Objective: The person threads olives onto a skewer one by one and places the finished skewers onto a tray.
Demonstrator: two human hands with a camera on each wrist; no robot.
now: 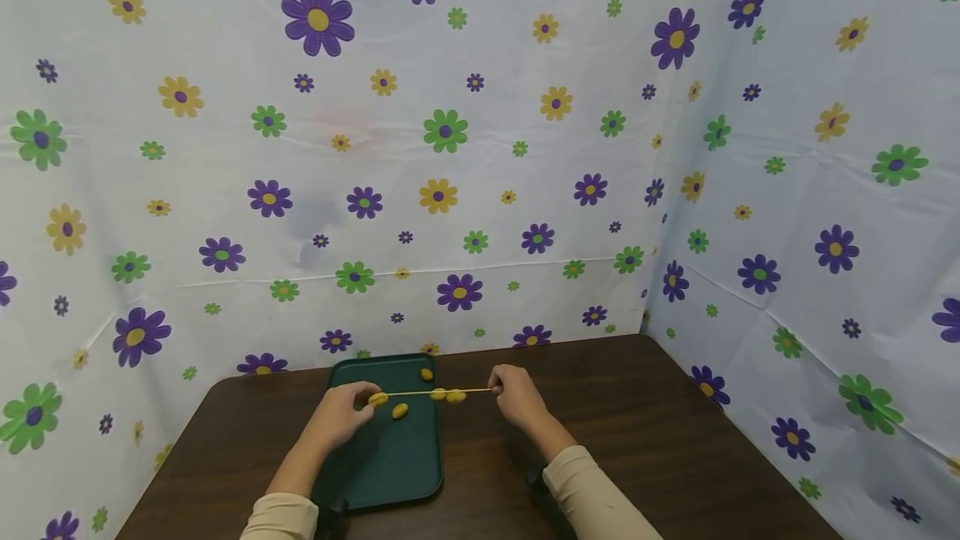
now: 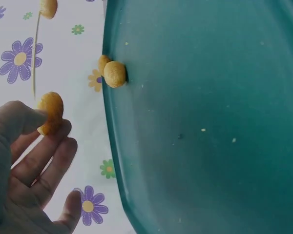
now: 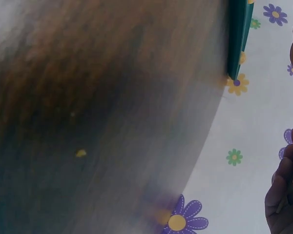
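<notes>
My left hand (image 1: 347,413) pinches a golden oval snack piece (image 2: 51,113) between thumb and fingertips, above the left part of a dark green tray (image 1: 401,473). The thin skewer (image 1: 476,391) runs level between my hands, its left end right at that piece. Two more golden pieces (image 1: 455,397) sit threaded together near the skewer's middle. At its other end my right hand (image 1: 519,397) grips the skewer, to the right of the tray. Only the edge of that hand shows in the right wrist view. Two loose golden pieces (image 2: 115,74) lie in the tray.
The tray lies on a dark brown wooden table (image 1: 600,423), with small crumbs (image 2: 203,129) on its bottom. Another crumb (image 3: 81,153) is on the table. A white flowered cloth (image 1: 495,148) hangs behind the table and along its right side.
</notes>
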